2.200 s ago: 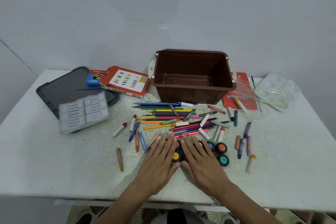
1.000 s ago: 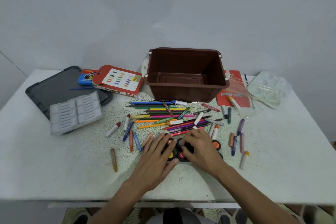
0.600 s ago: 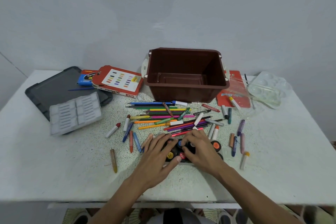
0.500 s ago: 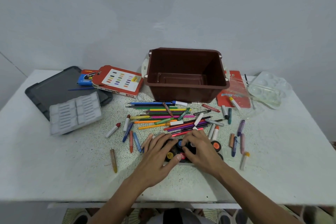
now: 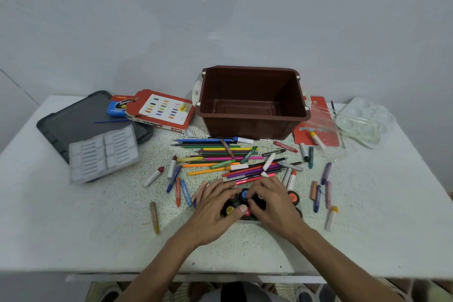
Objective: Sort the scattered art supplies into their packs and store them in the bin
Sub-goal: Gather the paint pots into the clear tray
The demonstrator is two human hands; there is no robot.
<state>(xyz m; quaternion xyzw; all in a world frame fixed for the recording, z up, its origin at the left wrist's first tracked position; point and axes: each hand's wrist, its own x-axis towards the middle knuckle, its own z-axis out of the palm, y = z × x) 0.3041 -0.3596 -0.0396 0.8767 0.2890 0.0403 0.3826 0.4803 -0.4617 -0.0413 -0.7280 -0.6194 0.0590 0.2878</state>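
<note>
Both hands, left hand and right hand, cup together around paint pots at lower centre; black pots, coloured lids.

Plain room, bare grey wall, white table (likely a home), art supplies

Left hand, right hand cupped together

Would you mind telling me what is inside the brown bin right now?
The brown bin looks empty: only its bare ribbed floor and inner walls show. The strip of floor just behind its near wall is hidden from this angle, so something small lying there cannot be ruled out.
</note>
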